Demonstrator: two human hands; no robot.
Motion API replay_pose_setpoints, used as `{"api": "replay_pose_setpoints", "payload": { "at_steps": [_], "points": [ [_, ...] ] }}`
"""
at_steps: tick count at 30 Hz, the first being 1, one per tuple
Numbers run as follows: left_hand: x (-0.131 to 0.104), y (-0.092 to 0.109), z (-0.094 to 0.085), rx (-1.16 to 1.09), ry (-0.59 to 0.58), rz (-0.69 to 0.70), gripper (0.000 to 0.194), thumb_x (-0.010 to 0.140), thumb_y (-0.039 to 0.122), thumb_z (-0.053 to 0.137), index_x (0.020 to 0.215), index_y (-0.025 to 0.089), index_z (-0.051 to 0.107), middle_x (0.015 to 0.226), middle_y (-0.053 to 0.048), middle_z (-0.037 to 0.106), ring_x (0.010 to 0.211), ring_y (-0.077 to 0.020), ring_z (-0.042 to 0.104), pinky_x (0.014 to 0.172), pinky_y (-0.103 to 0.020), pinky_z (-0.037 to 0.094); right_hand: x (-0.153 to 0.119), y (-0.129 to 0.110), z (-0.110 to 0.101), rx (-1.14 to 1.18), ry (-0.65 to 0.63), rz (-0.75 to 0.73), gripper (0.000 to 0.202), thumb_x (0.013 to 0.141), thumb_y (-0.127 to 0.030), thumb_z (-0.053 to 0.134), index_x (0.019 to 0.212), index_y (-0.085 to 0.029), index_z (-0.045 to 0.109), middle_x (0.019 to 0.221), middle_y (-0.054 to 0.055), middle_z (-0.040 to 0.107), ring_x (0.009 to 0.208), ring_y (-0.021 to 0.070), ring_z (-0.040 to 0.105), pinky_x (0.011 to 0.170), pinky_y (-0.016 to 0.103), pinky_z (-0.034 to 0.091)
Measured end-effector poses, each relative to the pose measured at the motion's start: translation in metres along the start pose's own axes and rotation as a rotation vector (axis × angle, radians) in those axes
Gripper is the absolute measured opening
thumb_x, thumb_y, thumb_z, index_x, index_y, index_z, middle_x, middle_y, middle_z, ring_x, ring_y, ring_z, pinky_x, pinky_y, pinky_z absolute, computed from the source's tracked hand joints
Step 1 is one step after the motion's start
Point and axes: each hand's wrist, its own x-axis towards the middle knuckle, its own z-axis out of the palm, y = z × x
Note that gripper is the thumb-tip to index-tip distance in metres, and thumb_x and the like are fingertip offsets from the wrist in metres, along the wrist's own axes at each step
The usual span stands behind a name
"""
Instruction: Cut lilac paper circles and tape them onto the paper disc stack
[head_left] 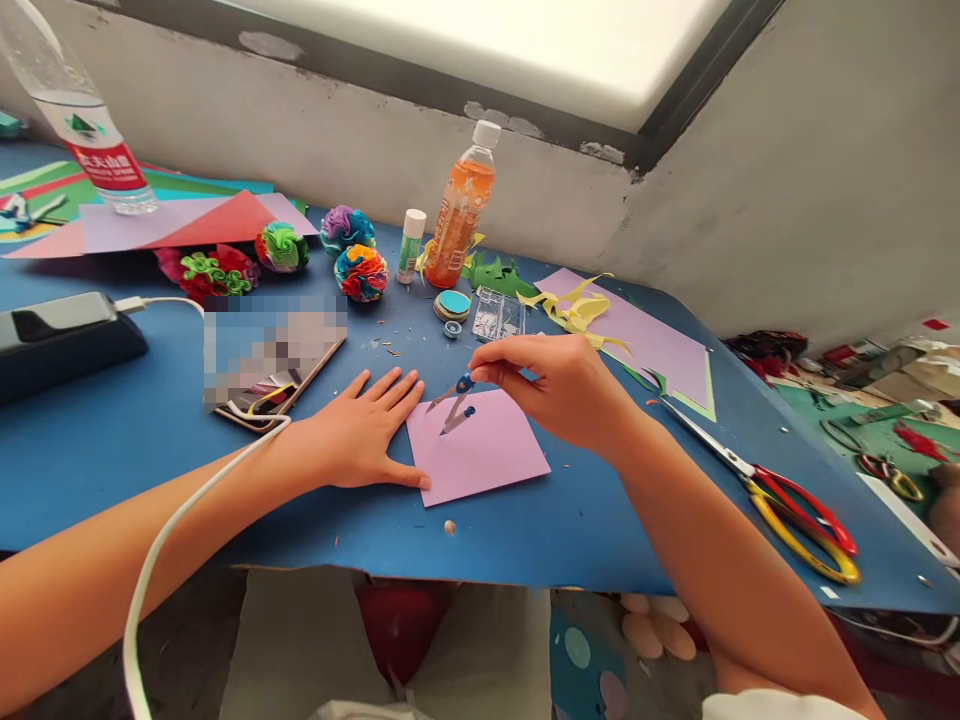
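Observation:
My left hand [367,435] lies flat with its fingers spread, its thumb and a fingertip on the left edge of a light purple sheet of paper [487,455]. Between thumb and fingers, my right hand [551,385] pinches the top of a drawing compass [454,405] with a blue head. Both legs of the compass point down at the upper left part of the sheet. From this view I cannot tell whether both tips touch the paper. No drawn line can be made out on it.
Red and yellow scissors [787,515] lie at the right. Behind the sheet stand an orange drink bottle [461,210], a glue stick [410,247] and a clear case [499,315]. A phone [300,370] lies left, with a white cable [176,525] crossing my left forearm. Paper flowers [361,273] sit farther back.

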Motion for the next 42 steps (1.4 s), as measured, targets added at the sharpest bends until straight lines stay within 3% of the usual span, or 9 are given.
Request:
{"api": "replay_pose_setpoints", "payload": {
  "at_steps": [9,17,24,42],
  "points": [
    [0.0,-0.003,0.006,-0.008,0.047,0.025,0.113,0.065,0.085,0.035,0.148,0.014,0.008,0.155,-0.011,0.002,0.145,-0.0308,0.001,0.114,-0.048,0.0,0.0,-0.004,-0.001,-0.04,-0.01,0.0,0.016,0.084,-0.015,0.051,0.079,-0.02,0.066,0.071,0.0,0.072,0.059,0.0117,0.062,0.054,0.022,0.046],
    [0.001,-0.004,0.009,-0.018,0.072,0.032,0.117,0.061,0.087,0.039,0.148,0.014,0.01,0.155,-0.011,0.003,0.144,-0.0321,0.004,0.114,-0.048,0.001,-0.013,-0.014,-0.006,-0.189,0.033,0.1,0.022,0.086,-0.033,0.057,0.07,-0.02,0.064,0.06,0.0,0.067,0.051,0.0111,0.057,0.052,0.022,0.044],
    [-0.001,-0.002,0.006,0.0,0.057,0.025,0.117,0.062,0.087,0.036,0.148,0.012,0.009,0.155,-0.012,0.002,0.145,-0.0323,0.003,0.114,-0.05,0.002,-0.021,-0.02,0.005,-0.262,0.144,0.052,0.021,0.086,-0.029,0.059,0.069,-0.019,0.064,0.061,0.0,0.068,0.052,0.0104,0.057,0.053,0.021,0.043],
    [-0.001,-0.001,0.004,0.021,0.043,0.012,0.117,0.062,0.088,0.034,0.148,0.013,0.008,0.155,-0.01,0.002,0.145,-0.0316,0.002,0.114,-0.049,0.002,-0.016,-0.017,0.021,-0.382,0.161,0.023,0.024,0.088,-0.031,0.056,0.071,-0.016,0.065,0.064,0.002,0.069,0.054,0.0117,0.059,0.053,0.022,0.04]
  ]
}}
